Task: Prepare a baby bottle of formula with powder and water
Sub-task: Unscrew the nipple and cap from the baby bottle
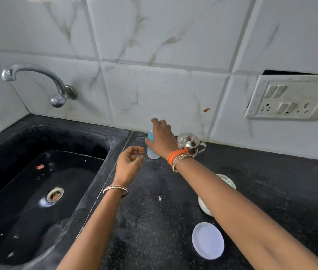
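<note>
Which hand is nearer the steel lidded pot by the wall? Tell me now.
Right. The right hand reaches over the pale blue baby bottle, its wrist just in front of the steel lidded pot. The left hand hovers farther left, toward the black sink.

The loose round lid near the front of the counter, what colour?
White lid, clearest in the head view.

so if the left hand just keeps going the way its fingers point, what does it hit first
Most likely the baby bottle: the left hand sits open just short of it, fingers curled toward its lower body. The right hand already covers the bottle's top. Depth is hard to judge here.
</note>
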Action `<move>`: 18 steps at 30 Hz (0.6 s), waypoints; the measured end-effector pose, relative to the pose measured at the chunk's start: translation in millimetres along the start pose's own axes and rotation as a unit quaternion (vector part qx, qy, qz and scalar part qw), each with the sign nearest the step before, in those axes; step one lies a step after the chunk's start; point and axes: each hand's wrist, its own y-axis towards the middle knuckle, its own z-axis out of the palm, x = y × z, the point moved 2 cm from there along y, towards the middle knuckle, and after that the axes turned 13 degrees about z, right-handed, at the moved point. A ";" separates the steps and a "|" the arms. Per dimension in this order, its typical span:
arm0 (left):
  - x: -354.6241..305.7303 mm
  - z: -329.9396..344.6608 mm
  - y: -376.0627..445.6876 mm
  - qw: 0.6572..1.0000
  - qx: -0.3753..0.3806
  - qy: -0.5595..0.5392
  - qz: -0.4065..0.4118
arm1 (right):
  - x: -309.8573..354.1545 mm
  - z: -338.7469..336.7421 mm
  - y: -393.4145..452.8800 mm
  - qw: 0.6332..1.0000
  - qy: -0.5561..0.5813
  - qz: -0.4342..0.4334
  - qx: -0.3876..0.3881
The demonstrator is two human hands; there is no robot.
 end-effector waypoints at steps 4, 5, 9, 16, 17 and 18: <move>9.4 -3.2 4.9 1.000 0.006 0.023 -0.012 | -0.2 22.2 26.0 0.997 -0.041 0.014 0.066; 11.6 -3.6 3.7 0.999 0.005 0.028 -0.014 | -3.0 24.1 27.4 0.997 -0.036 0.011 0.074; 15.7 -3.8 -0.1 0.999 0.021 0.038 -0.009 | -11.6 17.7 15.2 0.997 0.024 0.016 0.067; -0.7 8.2 -22.0 0.985 0.147 0.069 0.058 | -20.6 -21.1 -62.0 0.977 0.198 0.046 0.071; -2.7 8.8 -29.8 0.982 0.159 0.077 0.062 | -24.1 -25.1 -74.2 0.974 0.206 0.047 0.080; -3.4 8.7 -38.6 0.979 0.173 0.092 0.062 | -27.9 -27.6 -85.5 0.974 0.200 0.045 0.095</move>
